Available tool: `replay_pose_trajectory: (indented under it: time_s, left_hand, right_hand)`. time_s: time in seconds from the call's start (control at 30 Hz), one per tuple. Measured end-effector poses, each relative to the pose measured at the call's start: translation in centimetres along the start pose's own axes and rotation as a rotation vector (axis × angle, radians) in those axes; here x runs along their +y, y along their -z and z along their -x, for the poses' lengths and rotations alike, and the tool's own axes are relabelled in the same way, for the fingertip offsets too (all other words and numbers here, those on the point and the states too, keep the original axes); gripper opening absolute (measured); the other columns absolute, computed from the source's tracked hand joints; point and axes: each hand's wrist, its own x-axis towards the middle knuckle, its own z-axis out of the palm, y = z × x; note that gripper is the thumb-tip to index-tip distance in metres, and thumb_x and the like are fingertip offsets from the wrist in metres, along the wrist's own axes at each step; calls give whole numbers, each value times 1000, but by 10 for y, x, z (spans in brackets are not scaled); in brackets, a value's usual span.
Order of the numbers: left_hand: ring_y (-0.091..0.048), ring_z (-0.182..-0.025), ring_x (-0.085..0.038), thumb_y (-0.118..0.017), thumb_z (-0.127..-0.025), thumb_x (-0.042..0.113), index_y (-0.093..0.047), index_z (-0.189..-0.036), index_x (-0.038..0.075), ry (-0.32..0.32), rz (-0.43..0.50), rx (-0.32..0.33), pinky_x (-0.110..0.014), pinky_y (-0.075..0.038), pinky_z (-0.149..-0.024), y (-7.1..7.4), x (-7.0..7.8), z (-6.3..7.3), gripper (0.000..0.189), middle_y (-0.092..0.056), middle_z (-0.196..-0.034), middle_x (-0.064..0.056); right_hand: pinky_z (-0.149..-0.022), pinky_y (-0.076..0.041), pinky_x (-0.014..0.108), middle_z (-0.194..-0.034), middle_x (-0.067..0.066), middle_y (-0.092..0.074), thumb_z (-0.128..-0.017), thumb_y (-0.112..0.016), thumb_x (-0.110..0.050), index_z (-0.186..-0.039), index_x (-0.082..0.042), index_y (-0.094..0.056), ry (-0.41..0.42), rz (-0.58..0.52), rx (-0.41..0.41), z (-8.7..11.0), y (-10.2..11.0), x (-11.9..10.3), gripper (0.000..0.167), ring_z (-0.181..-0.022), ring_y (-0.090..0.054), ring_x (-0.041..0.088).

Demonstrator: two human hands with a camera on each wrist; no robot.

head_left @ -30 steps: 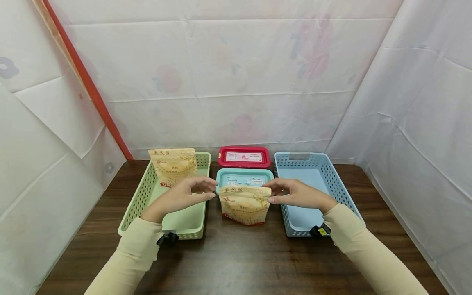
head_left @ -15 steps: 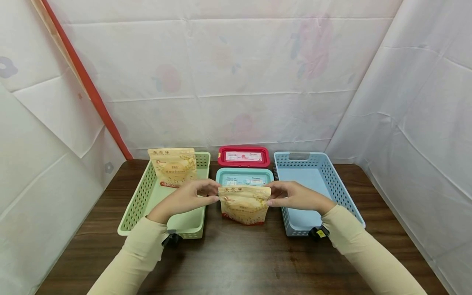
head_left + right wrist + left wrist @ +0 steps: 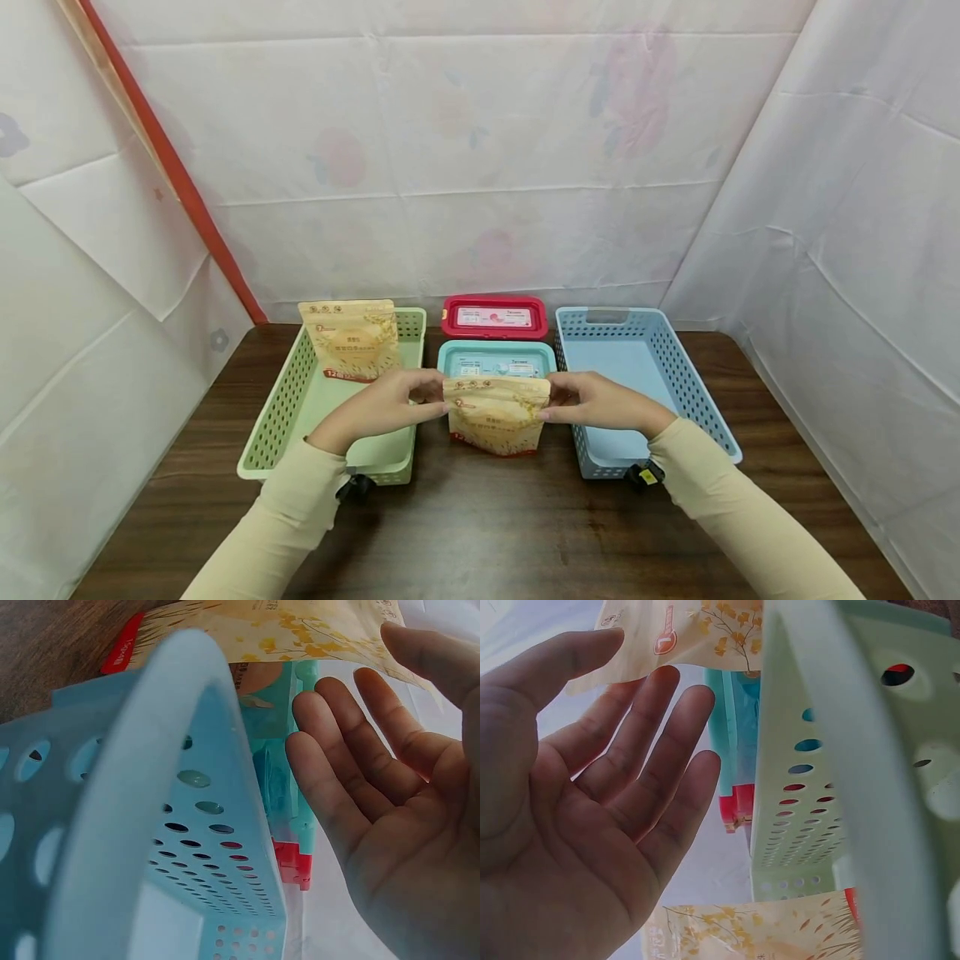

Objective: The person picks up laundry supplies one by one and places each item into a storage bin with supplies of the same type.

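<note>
The near pouch (image 3: 497, 423) stands between the left basket (image 3: 311, 400) and right basket (image 3: 615, 354), edges pinched by left hand (image 3: 386, 407) and right hand (image 3: 603, 404) — how firmly is unclear; an uneven pull could tilt it.

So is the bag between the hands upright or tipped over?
Upright: the bag has its red edge lowest and its top edge uppermost.

Front pouch (image 3: 497, 422) partly hides teal box (image 3: 497, 358). Green basket rim (image 3: 870, 780) blurred, cut off in left wrist view. Red box (image 3: 495, 317) print unreadably small.
</note>
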Motion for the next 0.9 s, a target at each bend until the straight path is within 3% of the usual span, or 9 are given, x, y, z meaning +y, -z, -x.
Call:
replay_pose_trajectory:
  time_s: [0.37, 0.6, 0.9]
  left_hand:
    - [-65, -97, -11, -64, -101, 26, -69, -116, 12, 1, -53, 13, -37, -54, -85, 0, 1, 1, 21, -69, -102, 5]
    - [-64, -99, -12, -64, -100, 29, -70, -119, 11, 27, -83, 32, -38, -53, -85, -1, 2, 1, 26, -70, -110, 3]
    - [-64, -95, -10, -64, -100, 28, -72, -114, 12, 4, -107, 50, -37, -54, -84, -2, 0, 0, 23, -71, -109, 3]
  right_hand:
    - [-63, -48, 32, -89, 2, -63, -99, -66, -30, -99, -16, -63, -12, 44, 7, -2, -1, 1, 14, -73, -53, 15]
    - [-61, -45, 31, -84, 2, -60, -100, -65, -32, -97, -17, -62, -7, 75, 18, 0, -2, 2, 15, -68, -48, 13]
    - [-60, -41, 29, -82, 1, -57, -102, -62, -31, -98, -17, -61, 9, 63, 13, -1, -2, 2, 15, -65, -43, 11]
